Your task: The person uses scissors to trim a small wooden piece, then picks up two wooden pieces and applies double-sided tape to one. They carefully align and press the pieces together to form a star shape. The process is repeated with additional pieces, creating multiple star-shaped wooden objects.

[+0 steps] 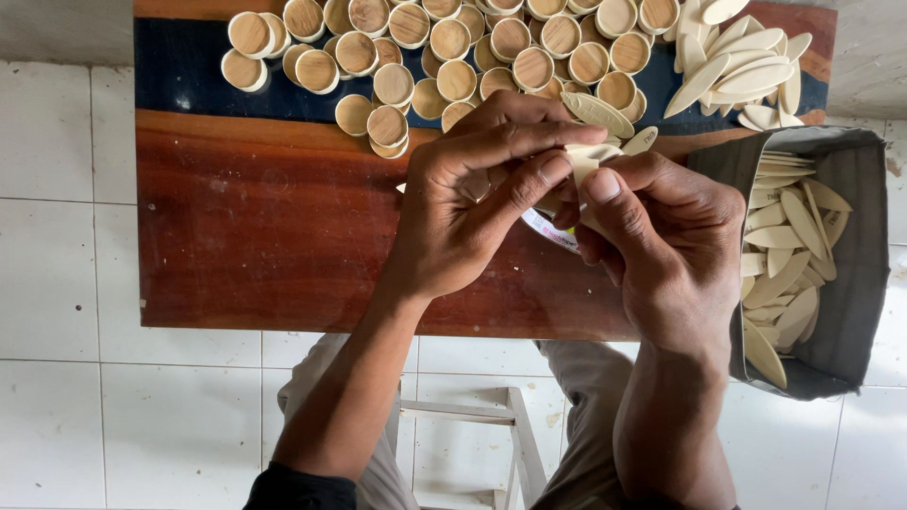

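My left hand [463,212] and my right hand [652,241] meet over the middle of the wooden surface [255,236], a reddish-brown board with a dark blue band running across its far part. Between them I pinch a thin pale wooden piece [584,162]: my left forefinger and thumb close on it from the left, and my right thumb presses against it from the right. Both hands are closed in a grip on that piece, fingers curled. Under my fingers a small round object with a white and pink edge [553,230] peeks out; most of it is hidden, so I cannot tell which hand carries it, or whether it is part of what I am holding.

Beyond my hands, at the far side of the surface, lies a heap of round wooden discs [453,57] with pale rims, some stacked on each other. To the right of them sits a pile of pale oval leaf-shaped slips [737,66], a few of them lying just beside my fingertips. At my right, partly over the edge of the surface, a grey bag [864,236] stands open with more of the same slips inside. Below the surface are my knees, a white stool frame [515,430] and the white tiled floor [57,283].
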